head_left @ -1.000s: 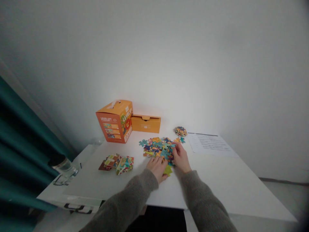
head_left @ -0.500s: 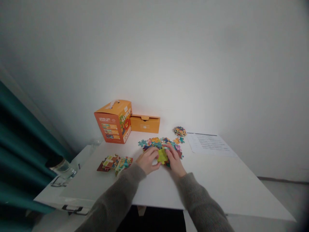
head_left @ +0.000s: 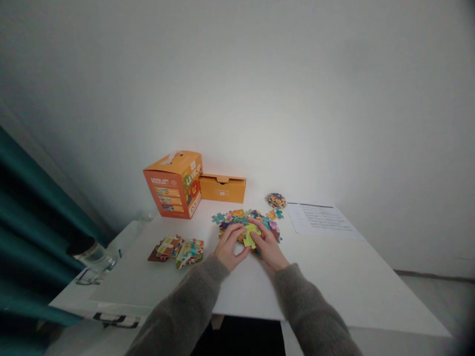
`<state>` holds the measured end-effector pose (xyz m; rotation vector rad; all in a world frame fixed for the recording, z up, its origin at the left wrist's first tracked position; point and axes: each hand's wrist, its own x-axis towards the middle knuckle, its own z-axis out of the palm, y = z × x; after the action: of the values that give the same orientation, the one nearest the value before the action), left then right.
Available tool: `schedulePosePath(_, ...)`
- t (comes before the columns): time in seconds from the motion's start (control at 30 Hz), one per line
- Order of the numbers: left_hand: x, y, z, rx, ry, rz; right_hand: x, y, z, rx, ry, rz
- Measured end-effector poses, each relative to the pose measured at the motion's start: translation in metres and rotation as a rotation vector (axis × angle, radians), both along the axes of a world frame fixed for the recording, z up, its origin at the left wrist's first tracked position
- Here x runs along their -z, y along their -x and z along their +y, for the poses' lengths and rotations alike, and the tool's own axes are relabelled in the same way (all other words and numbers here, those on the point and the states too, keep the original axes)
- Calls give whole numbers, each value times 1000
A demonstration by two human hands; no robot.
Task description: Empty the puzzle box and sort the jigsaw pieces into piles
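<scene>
A yellow-green puzzle piece (head_left: pixel 251 234) is pinched between my left hand (head_left: pixel 229 247) and my right hand (head_left: pixel 267 245), just over the near edge of a spread of colourful puzzle pieces (head_left: pixel 237 218) on the white table (head_left: pixel 334 277). Fingers of both hands curl round the piece. Both forearms are in grey knit sleeves. A small round heap of pieces (head_left: pixel 276 200) lies further back to the right, and a stack of larger puzzle pieces (head_left: pixel 177 248) lies to the left of my left hand.
An orange puzzle box (head_left: pixel 175 184) stands at the back left with a flat orange carton (head_left: pixel 222 188) beside it. A printed sheet (head_left: pixel 321 220) lies at the right. A glass jar with a dark lid (head_left: pixel 88 253) sits at the left edge by a teal curtain (head_left: pixel 33 232).
The yellow-green piece lay on the table under my left hand; both hands have lifted it and carried it forward onto the near edge of the spread of pieces.
</scene>
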<state>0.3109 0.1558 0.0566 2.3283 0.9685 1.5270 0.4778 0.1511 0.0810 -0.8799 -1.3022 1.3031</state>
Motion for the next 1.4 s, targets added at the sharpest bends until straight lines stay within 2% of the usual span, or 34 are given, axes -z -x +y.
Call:
schedulePosePath(0.2, 1, 0, -4, 32, 22, -17, 2, -1, 2, 15, -24, -55)
schedulePosePath(0.33, 2, 3, -3, 30, 19, -5, 6, -3, 6, 84, 4, 58)
schedulePosePath(0.4, 3, 3, -2, 40, 0, -5, 6, -2, 6, 59, 73, 124)
schedulePosePath(0.5, 4, 3, 1, 60, 7, 3, 4, 0, 3, -52, 168, 168)
schedulePosePath(0.57, 3, 4, 2, 38, 73, -23, 3, 0, 1, -139, 203, 168)
schedulePosePath(0.63, 2, 5, 3, -27, 211, -94, 3, -1, 1, -157, 205, 128)
schedulePosePath(0.73, 3, 5, 3, -70, 462, -221, 7, -4, 3, 2, 53, -53)
schedulePosePath(0.83, 4, 2, 4, 28, 594, -298, 11, -5, 5, 120, -101, -223)
schedulePosePath(0.93, 2, 0, 6, 118, 647, -436, 15, -5, 6, 65, -33, -144)
schedulePosePath(1.07, -2, 2, 9, 115, 679, -630, 15, -5, 7, 4, 41, 42)
schedulePosePath(1.13, -2, 3, 9, 101, 646, -624, 15, -5, 8, 13, 38, 42)
schedulePosePath(1.2, -1, 3, 6, 58, 521, -528, 16, -6, 8, 50, 20, -27)
schedulePosePath(1.3, 0, 2, -1, -61, 238, -221, 18, -7, 10, 120, -71, -231)
schedulePosePath(1.4, 2, 0, -4, -118, 103, 85, 19, -6, 10, 104, -193, -420)
